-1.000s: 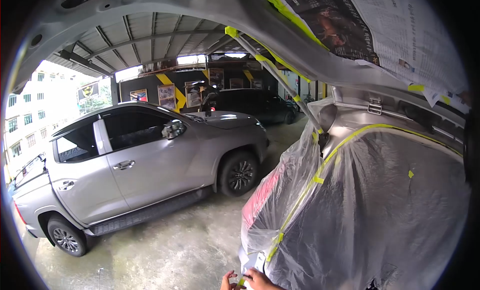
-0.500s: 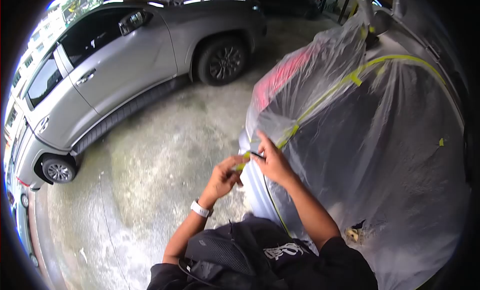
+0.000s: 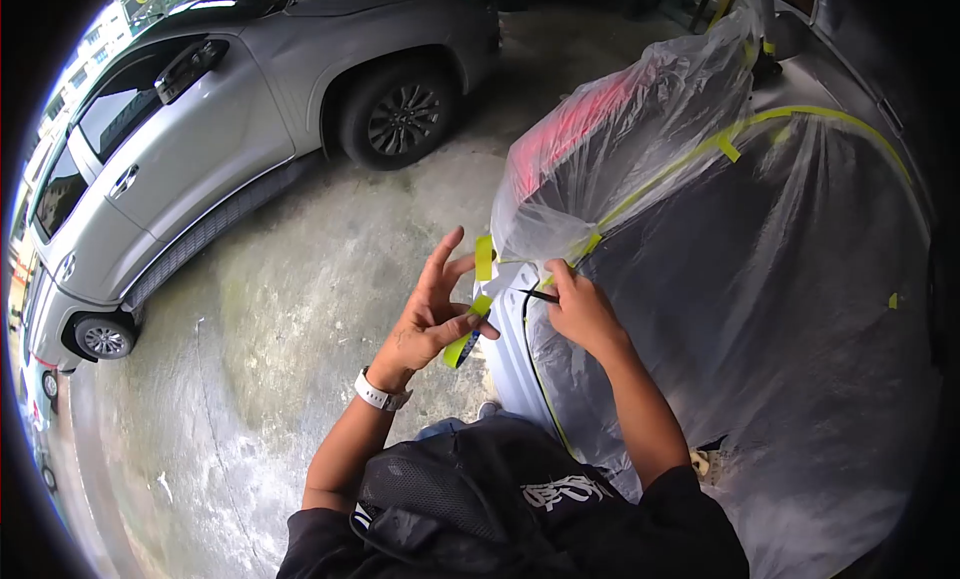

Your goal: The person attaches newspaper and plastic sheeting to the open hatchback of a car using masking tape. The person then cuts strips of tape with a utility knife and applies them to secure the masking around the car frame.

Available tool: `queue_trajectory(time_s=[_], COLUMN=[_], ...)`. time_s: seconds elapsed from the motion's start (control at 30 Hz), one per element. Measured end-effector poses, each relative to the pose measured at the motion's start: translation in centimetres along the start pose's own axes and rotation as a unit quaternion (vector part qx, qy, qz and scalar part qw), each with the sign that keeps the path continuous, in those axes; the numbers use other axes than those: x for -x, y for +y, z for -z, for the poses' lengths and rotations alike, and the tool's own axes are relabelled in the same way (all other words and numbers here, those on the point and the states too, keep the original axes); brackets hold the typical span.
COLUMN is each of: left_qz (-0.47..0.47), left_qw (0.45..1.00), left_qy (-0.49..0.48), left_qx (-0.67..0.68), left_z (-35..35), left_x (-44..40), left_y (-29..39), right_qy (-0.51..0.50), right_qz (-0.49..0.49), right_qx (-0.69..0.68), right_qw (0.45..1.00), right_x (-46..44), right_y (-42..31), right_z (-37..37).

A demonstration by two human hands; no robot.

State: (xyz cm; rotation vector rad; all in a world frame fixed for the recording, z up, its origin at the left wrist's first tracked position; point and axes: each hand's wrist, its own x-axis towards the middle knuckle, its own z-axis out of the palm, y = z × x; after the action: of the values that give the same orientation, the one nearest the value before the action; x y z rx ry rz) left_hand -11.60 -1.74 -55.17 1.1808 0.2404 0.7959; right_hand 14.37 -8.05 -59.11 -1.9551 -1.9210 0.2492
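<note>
My left hand (image 3: 425, 314) has its index finger raised and its thumb and lower fingers on yellow masking tape (image 3: 459, 349). A short piece of the same tape (image 3: 485, 257) stands upright by its fingertips. My right hand (image 3: 582, 314) is closed around a slim dark tool (image 3: 541, 295), its tip pointing left; the exact kind is unclear. Both hands are above the corner of a car body panel (image 3: 512, 334), light grey-blue. Clear plastic sheeting (image 3: 700, 309) drapes the car, edged with yellow tape (image 3: 660, 187).
A silver pickup (image 3: 210, 129) is parked to the left on the concrete floor (image 3: 290, 309). Something red (image 3: 590, 124) shows through the sheeting ahead. A loose tape bit (image 3: 893, 301) sticks to the plastic at right.
My hands have moved apart. The left has opened its fingers and shows more tape; the right has shifted right and downward with the dark tool. The view has turned slightly.
</note>
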Motion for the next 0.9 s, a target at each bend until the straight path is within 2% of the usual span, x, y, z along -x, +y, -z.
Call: queue_trajectory(time_s=[0.07,0.1,0.2,0.3,0.33,0.43,0.47,0.5,0.57,0.6,0.63,0.67,0.7,0.73,0.77,0.8,0.83,0.87,0.9], left_qz=[0.000,0.000,0.028,0.029,-0.004,-0.096,-0.109,-0.114,-0.101,-0.103,-0.111,-0.113,-0.109,-0.084,-0.061,-0.063,-0.053,-0.042,-0.042], left_qw=[0.999,0.999,0.994,0.984,0.981,0.971,0.970,0.964,0.987,0.985,0.986,0.988,0.987,0.991,0.994,0.992,0.994,0.996,0.995], left_qy=[-0.021,-0.028,-0.083,-0.136,-0.163,-0.206,-0.209,-0.230,-0.119,-0.136,-0.120,-0.101,-0.116,-0.102,-0.088,-0.099,-0.081,-0.061,-0.069], left_qx=[-0.024,-0.022,-0.062,-0.112,-0.105,-0.078,-0.066,-0.063,-0.035,-0.033,-0.028,-0.026,-0.026,-0.031,-0.037,-0.039,-0.047,-0.054,-0.057], left_z=[0.3,-0.2,-1.5,-2.5,-2.1,-1.0,-0.1,0.7,2.2,4.0,6.5,8.3,9.8,11.3,12.6,13.8,14.9,16.0,17.0], left_x=[-1.0,-1.5,-3.7,-5.9,-6.8,-8.5,-8.7,-8.7,-8.7,-9.3,-10.1,-10.3,-10.2,-10.0,-10.0,-10.2,-10.2,-10.2,-10.2], left_y=[0.2,0.2,-0.8,-1.0,-1.5,-1.6,-1.3,-1.0,-0.3,-1.3,-3.0,-3.9,-4.2,-4.1,-4.0,-4.1,-4.3,-4.6,-4.7], right_qy=[0.087,0.136,0.155,0.125,0.105,0.198,0.237,0.311,0.438,0.490,0.541,0.559,0.599,0.633,0.646,0.672,0.686,0.702,0.738], right_qz=[0.053,0.077,0.092,0.170,0.155,0.224,0.221,0.230,0.247,0.255,0.307,0.385,0.332,0.321,0.363,0.340,0.366,0.350,0.324], right_qx=[-0.181,-0.220,-0.268,-0.203,-0.215,-0.139,-0.122,-0.074,0.000,0.030,0.113,0.063,0.041,0.105,0.213,0.204,0.198,0.146,0.281], right_qw=[0.978,0.963,0.946,0.956,0.958,0.944,0.938,0.919,0.865,0.833,0.775,0.732,0.727,0.697,0.637,0.625,0.596,0.602,0.520], right_x=[0.4,0.1,-0.9,-1.9,-1.9,-2.8,-2.8,-3.1,-3.1,-3.0,-3.2,-4.5,-4.6,-4.9,-5.5,-5.6,-6.0,-6.3,-6.2], right_y=[0.8,-0.2,-2.2,-1.7,-2.0,-2.9,-4.2,-5.4,-8.8,-10.8,-12.6,-12.9,-15.7,-18.6,-18.9,-20.5,-22.3,-23.8,-23.8], right_z=[2.2,3.9,8.6,10.7,11.4,14.5,15.7,17.8,24.0,27.4,31.0,34.4,36.9,39.9,44.3,46.9,48.9,50.2,52.8])
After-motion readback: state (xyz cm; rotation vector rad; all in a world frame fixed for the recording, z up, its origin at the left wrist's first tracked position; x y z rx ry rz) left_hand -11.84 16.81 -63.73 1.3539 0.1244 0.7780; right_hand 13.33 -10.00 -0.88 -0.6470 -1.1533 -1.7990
